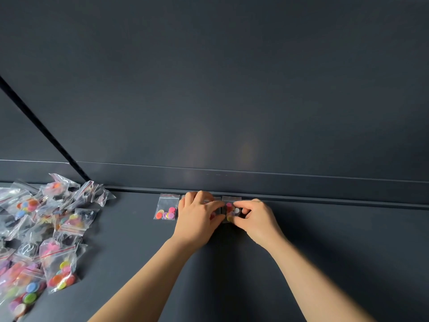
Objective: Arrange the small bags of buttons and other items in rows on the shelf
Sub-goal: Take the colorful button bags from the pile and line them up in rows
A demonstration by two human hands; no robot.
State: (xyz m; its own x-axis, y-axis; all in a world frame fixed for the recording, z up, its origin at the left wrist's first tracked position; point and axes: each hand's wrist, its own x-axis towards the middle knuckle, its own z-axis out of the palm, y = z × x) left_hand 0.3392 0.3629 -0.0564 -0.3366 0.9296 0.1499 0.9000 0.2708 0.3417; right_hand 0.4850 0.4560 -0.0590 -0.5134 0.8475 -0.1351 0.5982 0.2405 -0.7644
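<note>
Two hands meet near the back edge of the dark shelf [325, 252], almost touching each other. The left hand [198, 217] lies palm down over the second bag [215, 200] of a short row and hides nearly all of it. Its fingers are bent and its thumb reaches toward the next bag; I cannot tell if it pinches the plastic or only presses on it. The right hand [254, 217] has its fingers curled, and thumb and fingertips pinch the third bag [229, 201] at its right side, holding it flat on the shelf just beside the second one.

Further left in the row, the first bag [166, 206] lies free and flat. It is a small square pouch of clear plastic with a red zip strip on top, and orange, pink, purple and yellow round buttons sit at its bottom. The third bag shows pink, white and yellow buttons through the film.

At the far left of the shelf, well apart from the row, a loose pile of bags [46, 231] lies in disorder, shiny and wrinkled, full of colourful buttons. The shelf is smooth, matt and dark grey, as is the back wall [232, 89] behind it.
</note>
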